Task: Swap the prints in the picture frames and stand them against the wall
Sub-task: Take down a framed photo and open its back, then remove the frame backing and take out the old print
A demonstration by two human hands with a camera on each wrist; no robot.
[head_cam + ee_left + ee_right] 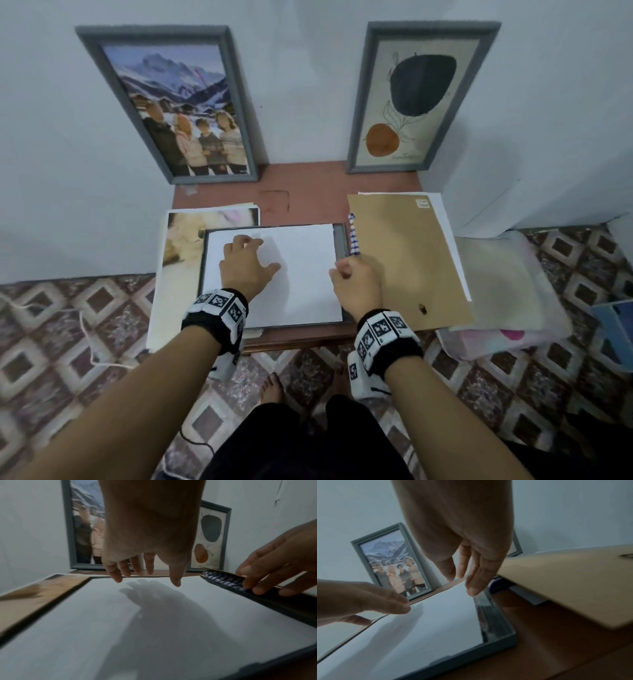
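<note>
Two grey frames lean on the wall: one with a mountain family photo [178, 109], one with an abstract dark-and-orange print [418, 99]. A third grey frame [340, 240] lies face down on the small reddish table [274, 181], and a white sheet [301, 274] lies in it. My left hand [246, 260] hovers just above the sheet's far left part, with relaxed fingers [118, 577] pointing down and a shadow under them. My right hand [349, 277] is at the sheet's right edge, its straight fingertips [472, 591] touching where paper meets frame rim [496, 628]. Neither hand holds anything.
A brown backing board [404, 260] lies right of the flat frame, over white paper. A blue-white checked item [354, 236] sits between them. A blurry golden print [185, 246] pokes out at the left. Folded cloth and bags [507, 291] lie on the patterned floor, with a white cord [85, 329] at left.
</note>
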